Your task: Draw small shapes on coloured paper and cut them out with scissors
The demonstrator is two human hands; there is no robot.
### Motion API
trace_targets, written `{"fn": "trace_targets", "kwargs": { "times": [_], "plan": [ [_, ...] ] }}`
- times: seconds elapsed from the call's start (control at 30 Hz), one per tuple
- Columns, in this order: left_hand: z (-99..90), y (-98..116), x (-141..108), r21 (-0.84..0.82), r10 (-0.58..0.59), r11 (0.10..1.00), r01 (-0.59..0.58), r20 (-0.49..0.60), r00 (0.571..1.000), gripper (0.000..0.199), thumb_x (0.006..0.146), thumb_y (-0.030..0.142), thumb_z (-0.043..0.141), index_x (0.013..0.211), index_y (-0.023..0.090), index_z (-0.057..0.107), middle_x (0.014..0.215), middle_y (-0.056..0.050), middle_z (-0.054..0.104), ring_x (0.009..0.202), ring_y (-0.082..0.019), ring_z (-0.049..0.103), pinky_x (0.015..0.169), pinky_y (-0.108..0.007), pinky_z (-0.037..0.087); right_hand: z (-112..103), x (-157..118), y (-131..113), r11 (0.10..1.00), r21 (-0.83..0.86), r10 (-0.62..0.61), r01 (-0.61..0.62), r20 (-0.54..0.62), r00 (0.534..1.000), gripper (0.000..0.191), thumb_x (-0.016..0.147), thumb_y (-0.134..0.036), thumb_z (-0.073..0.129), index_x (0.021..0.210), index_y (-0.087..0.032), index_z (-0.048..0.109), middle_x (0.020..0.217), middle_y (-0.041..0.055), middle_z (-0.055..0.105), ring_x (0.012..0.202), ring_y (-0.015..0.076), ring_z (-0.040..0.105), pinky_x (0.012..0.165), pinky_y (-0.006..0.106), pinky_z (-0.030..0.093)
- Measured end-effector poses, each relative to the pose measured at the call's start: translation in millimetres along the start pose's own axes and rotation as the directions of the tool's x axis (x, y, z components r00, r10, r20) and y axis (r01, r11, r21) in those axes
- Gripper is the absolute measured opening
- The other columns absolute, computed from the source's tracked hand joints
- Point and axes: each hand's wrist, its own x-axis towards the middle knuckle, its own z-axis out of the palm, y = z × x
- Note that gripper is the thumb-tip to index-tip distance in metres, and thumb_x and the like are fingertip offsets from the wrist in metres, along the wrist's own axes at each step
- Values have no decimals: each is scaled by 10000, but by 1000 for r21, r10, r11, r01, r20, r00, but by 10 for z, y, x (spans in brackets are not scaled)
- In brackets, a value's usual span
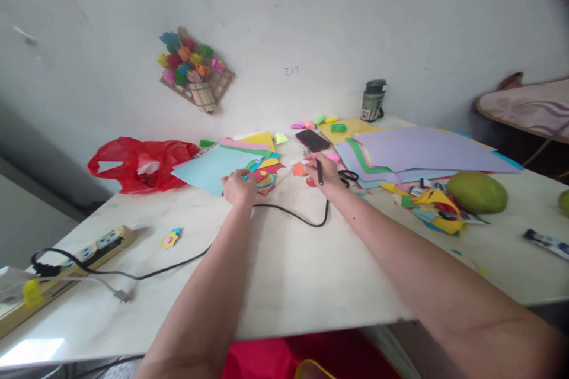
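My right hand (327, 169) is closed around a black pen (319, 173). It is over the middle of the table, beside small orange paper cutouts (299, 169). My left hand (239, 187) is curled at the edge of a light blue paper sheet (208, 169), its fingertips drawn together. A small blue bit shows at those fingertips, too small to name. Just right of this hand lies a pile of colourful cut paper pieces (267, 181). A dark phone (313, 140) lies behind my right hand.
A black cord (288, 211) runs across the table from a power strip (95, 251). At left sits a red plastic bag (133, 160). On the right are purple paper sheets (427, 148), paper scraps (438, 207), a green fruit (478, 192) and a tumbler (373, 100).
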Motion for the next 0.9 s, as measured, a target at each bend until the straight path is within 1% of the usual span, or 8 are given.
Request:
{"fn": "trace_targets", "kwargs": {
  "times": [0.07,0.17,0.37,0.47,0.6,0.7,0.8,0.9],
  "plan": [
    [18,-55,19,100,87,991,-90,36,996,268,794,425,614,963,251,727,1091,-91,702,1234,-309,490,954,-421,439,4,-20,-10,1000,-4,14,-14,6,1000,191,646,-226,624,830,-200,581,658,-38,575,520,106,568,435,200,440],
    [68,-104,34,186,132,973,-139,53,990,297,806,460,600,991,264,725,1170,-79,683,1258,-311,461,998,-447,396,10,-38,-7,1000,-13,16,-16,12,1000,184,645,-218,619,824,-197,584,656,-34,582,525,107,572,428,192,435],
    [137,-137,39,282,219,926,-252,142,965,389,828,477,561,1114,244,687,1145,-96,690,1185,-262,539,1050,-386,357,9,-2,32,1000,-2,26,-26,12,1000,197,644,-172,618,839,-186,593,676,-20,613,523,120,615,399,181,419],
    [147,-132,21,289,275,905,-313,166,947,362,830,440,556,1110,251,687,1099,-89,702,1152,-250,569,1068,-380,346,-28,56,55,999,30,18,-17,-41,999,203,649,-150,619,848,-177,589,698,-11,631,513,120,632,395,177,416],
    [140,-139,8,271,278,910,-313,162,947,257,809,322,577,1018,269,718,1033,-66,711,1135,-253,575,1025,-383,397,-97,115,60,997,75,0,9,-121,993,175,661,-140,614,830,-171,576,641,-25,598,501,118,629,380,167,401],
    [147,-156,16,209,336,906,-367,171,926,232,800,252,580,979,267,727,1066,-38,716,1137,-243,568,1015,-370,416,-123,119,33,995,95,19,-5,-148,989,161,659,-135,614,809,-175,567,610,-36,584,481,112,614,385,171,419],
    [173,-162,24,157,427,877,-454,178,886,218,826,251,574,989,263,718,1163,-18,697,1168,-220,563,1090,-370,356,-140,111,-16,995,100,26,-9,-164,986,161,658,-138,615,805,-178,562,612,-37,591,475,103,603,391,168,424],
    [193,-148,19,161,441,862,-481,231,867,244,866,330,556,1064,275,687,1175,-28,696,1190,-216,571,1163,-411,245,-175,114,-71,995,99,2,17,-188,982,161,674,-164,615,824,-183,561,640,-30,601,511,112,623,402,170,428]
  ]
}}
